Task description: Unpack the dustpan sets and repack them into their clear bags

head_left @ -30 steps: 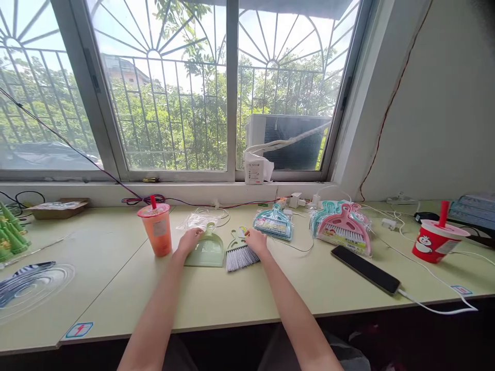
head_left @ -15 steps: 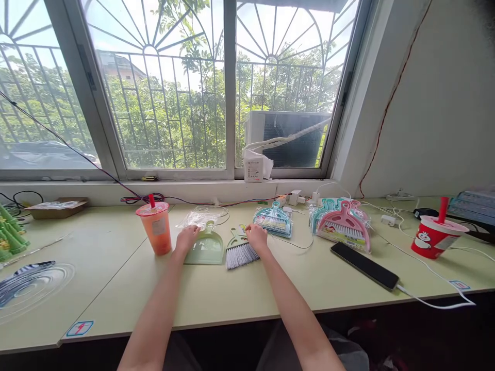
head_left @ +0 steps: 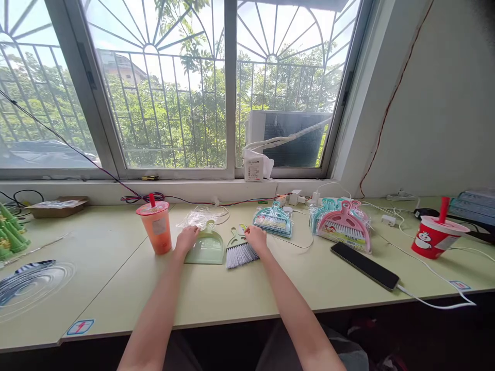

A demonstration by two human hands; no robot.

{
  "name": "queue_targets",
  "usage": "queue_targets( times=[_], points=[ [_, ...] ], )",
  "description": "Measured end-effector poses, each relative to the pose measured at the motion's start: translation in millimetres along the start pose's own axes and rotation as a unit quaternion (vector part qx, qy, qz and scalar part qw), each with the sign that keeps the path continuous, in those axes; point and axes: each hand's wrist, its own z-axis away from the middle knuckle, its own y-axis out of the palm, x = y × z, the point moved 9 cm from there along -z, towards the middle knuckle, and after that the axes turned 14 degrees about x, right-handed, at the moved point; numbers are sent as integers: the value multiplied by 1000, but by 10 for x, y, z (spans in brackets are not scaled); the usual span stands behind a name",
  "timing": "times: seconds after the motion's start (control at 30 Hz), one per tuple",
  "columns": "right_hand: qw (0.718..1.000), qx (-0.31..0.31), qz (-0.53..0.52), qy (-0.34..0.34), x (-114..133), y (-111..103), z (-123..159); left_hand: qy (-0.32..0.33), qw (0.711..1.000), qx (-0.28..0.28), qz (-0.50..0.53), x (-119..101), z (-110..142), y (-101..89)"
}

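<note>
A pale green dustpan (head_left: 207,250) lies on the table, its handle pointing toward the window. At its upper left edge is my left hand (head_left: 187,239), fingers curled and seemingly gripping that edge. Just right of the dustpan lies a matching hand brush (head_left: 240,254), grey-white bristles toward me. My right hand (head_left: 257,238) is closed beside the brush's right end and partly covers it. Next to its fingertips is a small yellow-green label (head_left: 242,228); whether the fingers pinch it or the brush is hidden. Crumpled clear plastic wrap (head_left: 199,216) lies behind the dustpan.
An orange drink cup (head_left: 157,229) stands left of my left hand. Wrapped dustpan sets, blue (head_left: 274,220) and pink (head_left: 344,226), sit to the right. A phone (head_left: 363,265) on a cable and a red cup (head_left: 435,239) are farther right. Cables run along the back.
</note>
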Motion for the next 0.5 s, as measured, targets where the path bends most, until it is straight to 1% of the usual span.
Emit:
queue_targets(
  times=[0.3, 0.5],
  points=[
    [999, 25, 25, -8, 5, 67, -23, 25, 1000, 11, 7, -22, -26, 57],
    [999, 24, 30, -9, 9, 53, 5, 37, 999, -8, 25, -43, 21, 14]
  ],
)
